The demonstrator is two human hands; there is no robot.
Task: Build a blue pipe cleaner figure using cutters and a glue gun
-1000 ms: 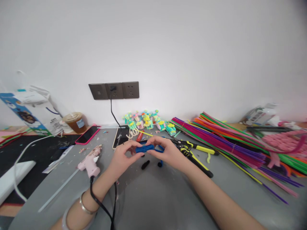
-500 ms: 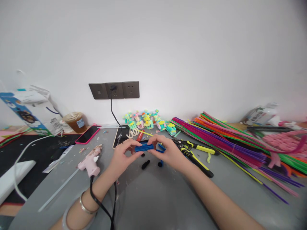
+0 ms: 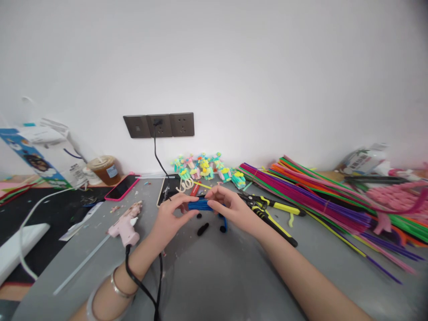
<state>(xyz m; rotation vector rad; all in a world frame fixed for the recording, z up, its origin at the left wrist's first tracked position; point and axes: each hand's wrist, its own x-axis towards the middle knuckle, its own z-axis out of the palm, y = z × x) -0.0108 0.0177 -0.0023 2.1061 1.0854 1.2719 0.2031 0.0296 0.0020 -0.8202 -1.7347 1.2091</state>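
Between my two hands is a small bundle of blue pipe cleaners (image 3: 199, 204), lying sideways a little above the grey table. My left hand (image 3: 174, 211) has its thumb and fingers closed around the left end. The right end is pinched by my right hand (image 3: 229, 207), whose fingers hide part of it. Below the bundle lie a short black fuzzy piece (image 3: 203, 229) and a blue strip with a black rounded end (image 3: 223, 228). Yellow-and-black pliers (image 3: 274, 218) rest just beyond my right hand.
A pink glue gun (image 3: 125, 228) with a black cord lies left of my arm. Colourful pipe cleaners (image 3: 321, 200) spread across the right. Small pastel figures (image 3: 203, 167) stand by the wall. A pink-edged phone (image 3: 122, 187) and a drink cup (image 3: 105, 170) sit at the back left.
The right thumb and fingers have shifted slightly over the blue bundle, which now looks a little tilted. My left hand has barely moved.
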